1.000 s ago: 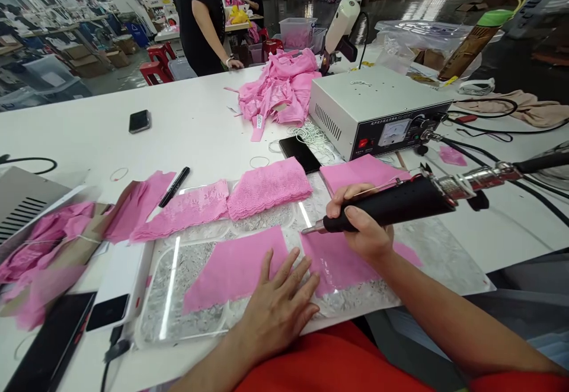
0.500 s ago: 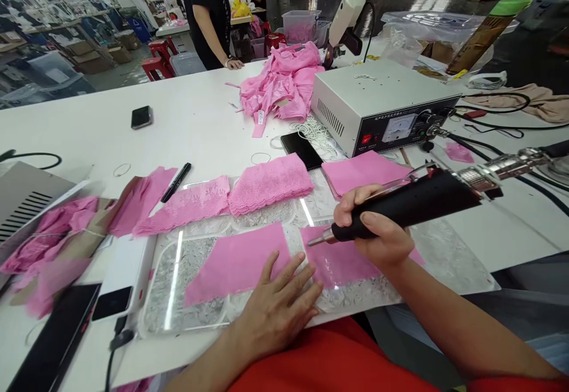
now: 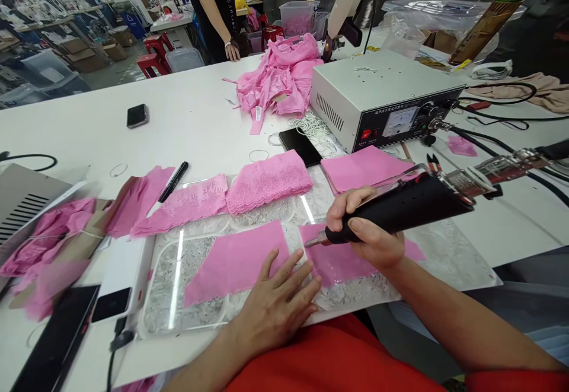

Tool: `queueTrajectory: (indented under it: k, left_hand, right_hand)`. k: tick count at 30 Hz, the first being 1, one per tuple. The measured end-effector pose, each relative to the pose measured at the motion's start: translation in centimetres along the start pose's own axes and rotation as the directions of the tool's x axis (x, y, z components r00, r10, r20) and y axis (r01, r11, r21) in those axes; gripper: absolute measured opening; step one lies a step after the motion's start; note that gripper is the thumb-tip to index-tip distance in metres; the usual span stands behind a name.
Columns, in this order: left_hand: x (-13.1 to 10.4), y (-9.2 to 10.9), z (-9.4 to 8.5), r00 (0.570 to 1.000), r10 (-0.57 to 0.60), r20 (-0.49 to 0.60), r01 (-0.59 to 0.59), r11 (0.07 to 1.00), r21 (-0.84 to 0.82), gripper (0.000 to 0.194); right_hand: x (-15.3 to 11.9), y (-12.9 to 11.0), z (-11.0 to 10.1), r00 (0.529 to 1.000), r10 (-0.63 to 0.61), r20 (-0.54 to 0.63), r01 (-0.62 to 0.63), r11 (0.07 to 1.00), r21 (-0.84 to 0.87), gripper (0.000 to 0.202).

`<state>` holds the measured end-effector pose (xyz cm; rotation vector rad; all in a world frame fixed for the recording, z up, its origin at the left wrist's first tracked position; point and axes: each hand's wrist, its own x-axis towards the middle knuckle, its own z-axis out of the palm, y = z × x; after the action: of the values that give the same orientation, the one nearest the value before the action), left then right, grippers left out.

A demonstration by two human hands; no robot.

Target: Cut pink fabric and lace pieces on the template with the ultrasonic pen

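Note:
My right hand is wrapped round a black handheld ultrasonic tool with a metal tip. That tip points down and left at the upper left edge of a pink fabric piece; whether it touches is hard to tell. Lying flat with fingers spread, my left hand covers the lower right corner of another pink fabric piece, its fingertips close to the piece under the tool. Both pieces lie on a clear patterned plastic sheet. Behind them are a lace piece and a folded lace stack.
A grey control box stands at the back right, cabled to the tool. Pink garments are heaped beside it. A phone, a marker and a white power bank lie about. Across the table stands a person.
The tool's tip has shifted slightly left and down along the edge of the right pink piece. My left hand stays nearly in place. The view has tilted a little.

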<state>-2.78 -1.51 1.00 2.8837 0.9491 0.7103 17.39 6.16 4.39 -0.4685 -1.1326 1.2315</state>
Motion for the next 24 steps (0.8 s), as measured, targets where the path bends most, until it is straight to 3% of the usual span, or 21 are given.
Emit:
queueTrajectory:
  k: [5,9,24]
  left_hand:
    - [0.0,0.0,-0.2,0.999,0.027,-0.032,-0.028,0.999,-0.023,0.024]
    - [0.0,0.1,-0.5,0.996,0.070,-0.058,-0.074,0.995,-0.062,0.022]
    - [0.0,0.0,-0.5,0.997,0.071,0.002,-0.071,0.996,-0.054,0.024]
  right_hand:
    - [-0.1,-0.7,0.0,1.000,-0.009,0.024,0.008,0.999,0.032,0.014]
    - [-0.6,-1.6,-0.3,0.996,0.061,0.061,-0.067,0.992,0.103,0.014]
    - [-1.2,-1.2,-0.1,0.988,0.100,0.116,-0.114,0.986,0.123,0.013]
